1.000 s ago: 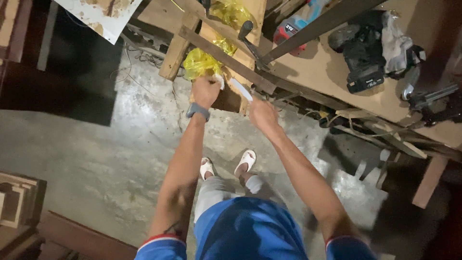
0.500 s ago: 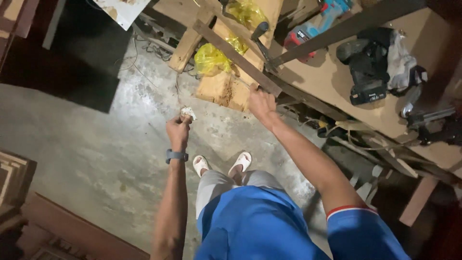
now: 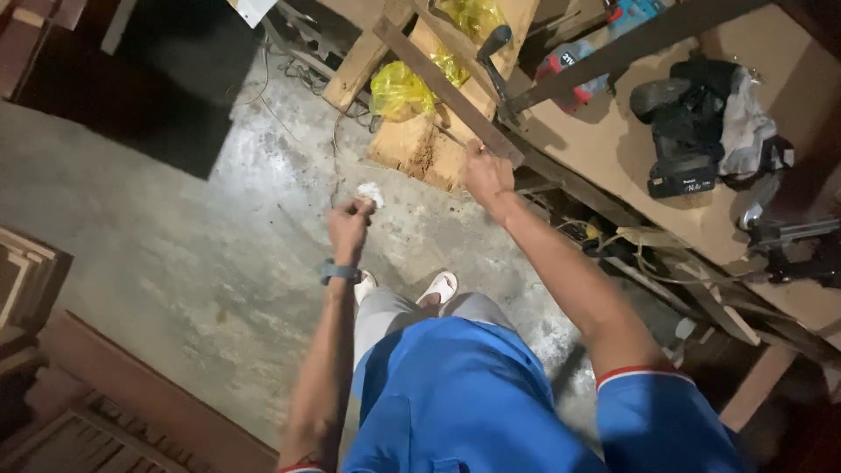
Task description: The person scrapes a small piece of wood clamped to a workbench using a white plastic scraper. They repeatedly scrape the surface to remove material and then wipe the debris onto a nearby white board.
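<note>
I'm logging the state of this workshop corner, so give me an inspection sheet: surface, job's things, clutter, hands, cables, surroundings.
Surface: tan board worktop, dusty; bare grey concrete floor below.
Job's things: small white crumpled wad; long dark flat metal bar lying across pale wooden planks.
Clutter: yellow plastic bag, black cordless power tool, grey rag, red and blue tool.
Hands: left hand pinches the wad; right hand grips the bar's end.
Cables: thin loose wires on the floor by the planks.
Surroundings: dark wooden frames at left; dim light.
</note>
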